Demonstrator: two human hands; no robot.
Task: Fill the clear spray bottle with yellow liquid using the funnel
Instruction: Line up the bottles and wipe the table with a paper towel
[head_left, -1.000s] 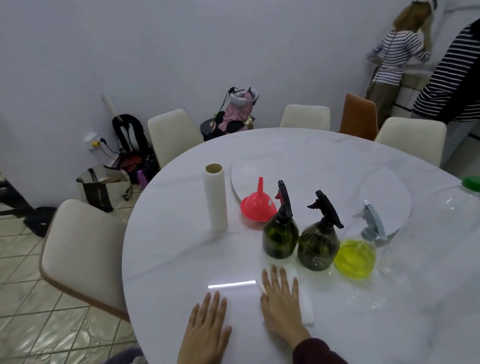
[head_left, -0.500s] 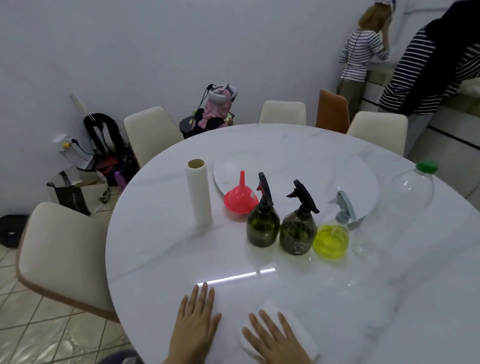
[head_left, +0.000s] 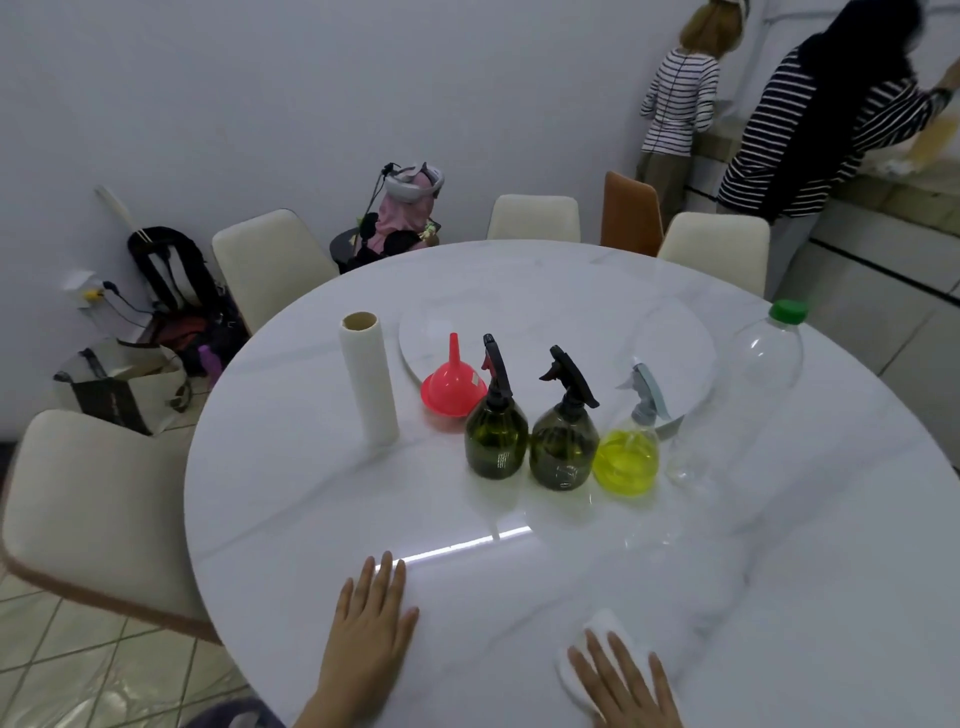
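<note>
A clear spray bottle (head_left: 629, 453) with a grey trigger head stands mid-table, its lower half holding yellow liquid. A red funnel (head_left: 453, 385) sits upside down, spout up, behind the left of two dark green spray bottles (head_left: 495, 437) (head_left: 564, 446). A large clear plastic bottle (head_left: 748, 384) with a green cap stands to the right and looks empty. My left hand (head_left: 370, 618) lies flat on the white marble table (head_left: 779, 597) near its front edge. My right hand (head_left: 626, 686) presses flat on a white cloth (head_left: 597, 636) at the bottom of the view.
A paper towel roll (head_left: 368, 378) stands upright left of the funnel. A round turntable (head_left: 571, 332) lies behind the bottles. Cream chairs (head_left: 91, 499) ring the table. Bags (head_left: 156, 332) lie on the floor at left. Two people in striped tops (head_left: 810, 130) stand at a counter, back right.
My right hand has slid the white cloth toward me and to the right across the table. My left hand has stayed flat in place. The view has swung to the right.
</note>
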